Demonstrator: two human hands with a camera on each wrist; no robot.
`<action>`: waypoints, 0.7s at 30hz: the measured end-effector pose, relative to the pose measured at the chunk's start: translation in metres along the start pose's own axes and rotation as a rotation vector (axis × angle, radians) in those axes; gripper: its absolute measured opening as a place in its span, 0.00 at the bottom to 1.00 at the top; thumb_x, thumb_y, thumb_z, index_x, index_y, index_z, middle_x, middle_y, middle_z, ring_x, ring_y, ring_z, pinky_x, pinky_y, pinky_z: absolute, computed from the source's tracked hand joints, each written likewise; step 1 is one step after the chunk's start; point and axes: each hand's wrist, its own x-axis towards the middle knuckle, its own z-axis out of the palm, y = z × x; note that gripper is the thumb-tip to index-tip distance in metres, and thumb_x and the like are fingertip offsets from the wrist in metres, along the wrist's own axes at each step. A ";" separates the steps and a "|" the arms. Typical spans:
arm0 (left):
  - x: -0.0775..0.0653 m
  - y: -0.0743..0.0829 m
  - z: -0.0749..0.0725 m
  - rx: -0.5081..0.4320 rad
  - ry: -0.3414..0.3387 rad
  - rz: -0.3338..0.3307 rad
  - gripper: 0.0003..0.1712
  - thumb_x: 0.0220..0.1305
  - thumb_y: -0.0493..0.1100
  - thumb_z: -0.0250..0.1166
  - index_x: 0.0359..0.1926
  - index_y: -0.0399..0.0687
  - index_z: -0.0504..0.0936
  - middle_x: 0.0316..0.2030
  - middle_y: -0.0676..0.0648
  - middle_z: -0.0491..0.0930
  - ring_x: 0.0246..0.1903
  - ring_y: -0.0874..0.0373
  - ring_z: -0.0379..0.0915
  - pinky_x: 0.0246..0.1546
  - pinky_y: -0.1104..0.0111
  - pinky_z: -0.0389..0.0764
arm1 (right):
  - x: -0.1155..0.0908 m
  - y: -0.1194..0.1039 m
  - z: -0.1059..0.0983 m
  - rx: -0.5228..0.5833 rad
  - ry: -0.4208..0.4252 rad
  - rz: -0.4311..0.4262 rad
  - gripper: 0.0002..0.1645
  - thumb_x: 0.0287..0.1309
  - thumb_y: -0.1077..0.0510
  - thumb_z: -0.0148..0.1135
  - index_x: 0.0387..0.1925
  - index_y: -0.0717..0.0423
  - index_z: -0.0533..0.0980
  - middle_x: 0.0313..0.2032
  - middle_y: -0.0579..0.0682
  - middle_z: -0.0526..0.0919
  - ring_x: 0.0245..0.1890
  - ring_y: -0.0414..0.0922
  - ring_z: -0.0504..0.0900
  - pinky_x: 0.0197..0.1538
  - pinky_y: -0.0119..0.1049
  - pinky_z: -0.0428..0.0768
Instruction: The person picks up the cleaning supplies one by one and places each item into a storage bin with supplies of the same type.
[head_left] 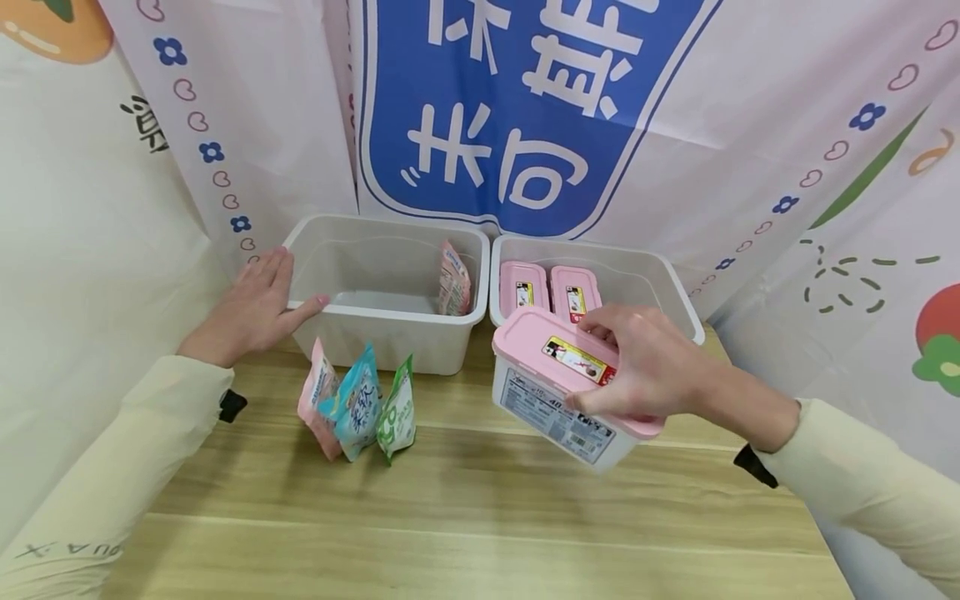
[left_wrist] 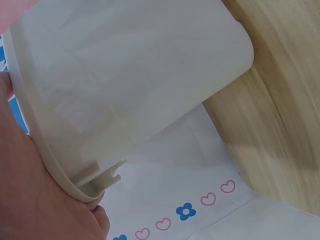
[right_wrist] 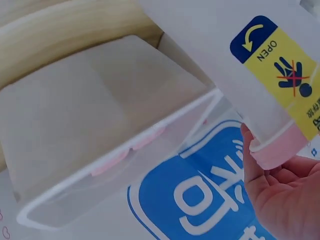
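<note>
Carefully | right hand (head_left: 645, 358) pinches pink-lidded box (head_left: 555, 412) | left hand (head_left: 251, 308) spread on left bin (head_left: 438, 346) | I'd clear right bin (head_left: 633, 283) (near rim especially)

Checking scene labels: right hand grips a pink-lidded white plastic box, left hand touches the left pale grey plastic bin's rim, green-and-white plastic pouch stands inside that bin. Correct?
Not quite: in the head view, the green-and-white plastic pouch stands on the wooden table, in front of that bin. The rest holds.
</note>
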 end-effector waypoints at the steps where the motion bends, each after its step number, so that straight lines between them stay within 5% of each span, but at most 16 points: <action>1: 0.000 0.000 0.000 0.002 -0.001 -0.001 0.62 0.77 0.75 0.40 0.81 0.26 0.32 0.82 0.25 0.28 0.83 0.27 0.27 0.83 0.37 0.34 | 0.001 -0.001 -0.003 0.003 0.000 0.005 0.39 0.38 0.39 0.84 0.50 0.54 0.81 0.36 0.45 0.85 0.29 0.38 0.81 0.28 0.31 0.81; 9: -0.001 0.000 -0.001 0.019 -0.015 -0.005 0.62 0.78 0.75 0.39 0.81 0.25 0.30 0.82 0.25 0.27 0.82 0.26 0.26 0.83 0.36 0.33 | 0.005 -0.006 -0.027 0.038 -0.004 0.064 0.33 0.43 0.42 0.84 0.48 0.53 0.82 0.36 0.46 0.88 0.30 0.41 0.85 0.29 0.33 0.85; 21: -0.002 0.000 -0.001 0.007 -0.005 -0.006 0.62 0.78 0.75 0.40 0.81 0.26 0.30 0.82 0.25 0.28 0.82 0.26 0.27 0.82 0.36 0.34 | 0.012 0.000 -0.055 -0.005 0.032 0.116 0.36 0.47 0.38 0.82 0.49 0.58 0.84 0.36 0.51 0.89 0.27 0.43 0.85 0.27 0.34 0.83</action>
